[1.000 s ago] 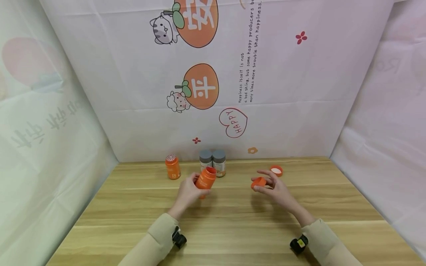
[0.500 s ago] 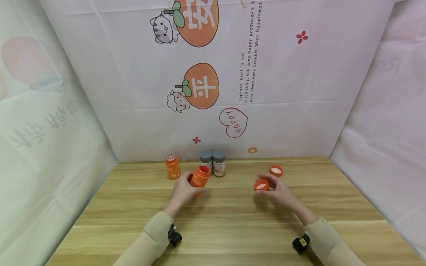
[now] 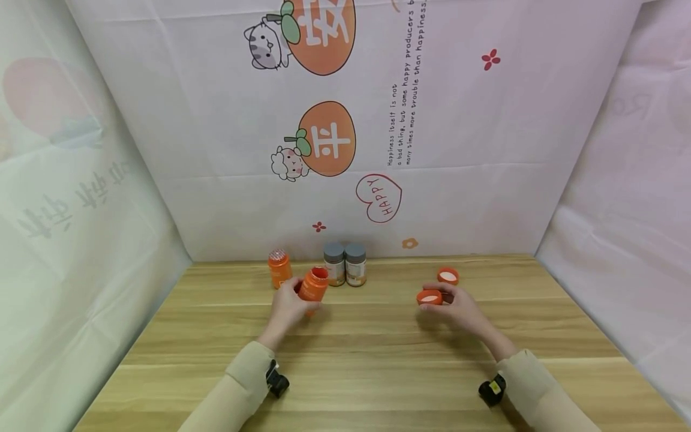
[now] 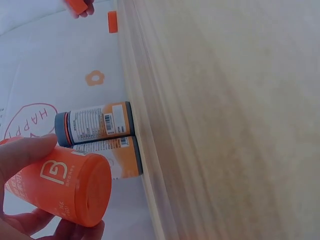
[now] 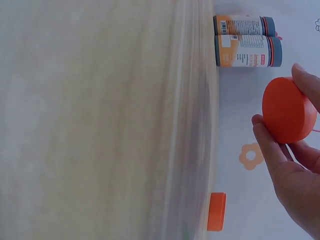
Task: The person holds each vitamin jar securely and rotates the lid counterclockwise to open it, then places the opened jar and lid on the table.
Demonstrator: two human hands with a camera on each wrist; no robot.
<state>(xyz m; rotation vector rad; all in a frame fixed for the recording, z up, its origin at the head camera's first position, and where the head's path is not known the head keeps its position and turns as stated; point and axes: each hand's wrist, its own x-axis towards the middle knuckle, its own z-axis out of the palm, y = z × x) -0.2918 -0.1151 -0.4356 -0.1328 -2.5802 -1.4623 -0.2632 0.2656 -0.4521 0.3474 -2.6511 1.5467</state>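
An uncapped orange bottle (image 3: 314, 287) is gripped in my left hand (image 3: 286, 306), its mouth tipped slightly to the right. The left wrist view shows the base of this bottle (image 4: 65, 185) raised off the table, with the thumb on one side and fingers on the other. My right hand (image 3: 459, 306) pinches an orange cap (image 3: 429, 298), its white inner face turned up. In the right wrist view the outer top of the cap (image 5: 287, 110) sits between thumb and fingers. Just behind my left hand stands another orange bottle (image 3: 279, 268), also uncapped.
Two grey-lidded jars (image 3: 345, 264) stand side by side against the back wall. A second orange cap (image 3: 448, 276) lies on the wooden table (image 3: 356, 360) behind my right hand, white inside up. White printed cloth (image 3: 232, 210) hangs along the back and sides.
My left hand has moved left with the orange bottle, toward the standing one. My right hand has shifted slightly right and turned the cap so its white inside shows.
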